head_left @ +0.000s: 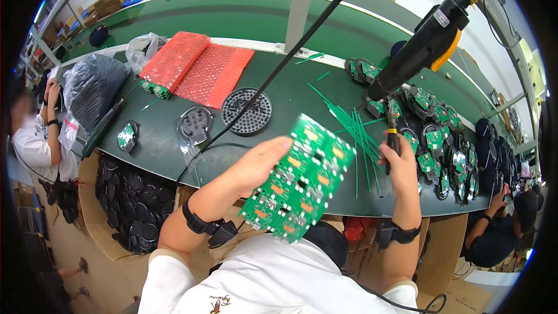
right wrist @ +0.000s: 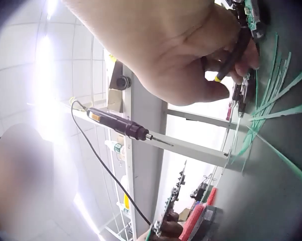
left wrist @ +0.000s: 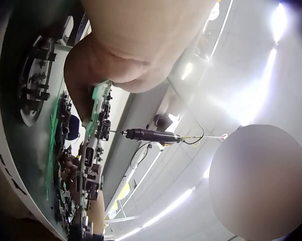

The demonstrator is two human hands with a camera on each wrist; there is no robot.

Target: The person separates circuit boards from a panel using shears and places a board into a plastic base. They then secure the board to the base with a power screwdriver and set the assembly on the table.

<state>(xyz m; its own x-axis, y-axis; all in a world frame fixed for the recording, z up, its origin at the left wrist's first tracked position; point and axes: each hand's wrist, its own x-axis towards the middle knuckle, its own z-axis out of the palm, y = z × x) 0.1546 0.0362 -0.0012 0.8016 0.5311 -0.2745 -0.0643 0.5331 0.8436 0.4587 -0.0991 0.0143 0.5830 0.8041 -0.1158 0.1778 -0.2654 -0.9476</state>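
Pinching the green circuit board [head_left: 309, 177] at its ten-o'clock edge, my left hand [head_left: 263, 161] had its fingers closed on it, the thumb lying over the face. I held the board tilted in front of my shirt, above the near edge of the counter [head_left: 157, 157], its face crowded with small parts and orange patches.

My right hand [head_left: 401, 166], at two o'clock from the board, had its fingers curled round the black-and-yellow handles of the pliers [head_left: 393, 139], whose nose pointed towards twelve. How far apart their jaws stood, I could not tell. Just beyond them hung the black power screwdriver [head_left: 418, 52].

Between board and pliers, green strips [head_left: 359, 134] lay criss-crossed on the counter. A heap of round black units [head_left: 433, 119] with green boards spread at two to three o'clock. At eleven sat the round black tray [head_left: 249, 133] of small cells, with red bubble wrap [head_left: 215, 72] beyond it. A single round unit [head_left: 128, 136] lay towards ten, and a carton [head_left: 93, 221] of black discs stood lower, near nine.
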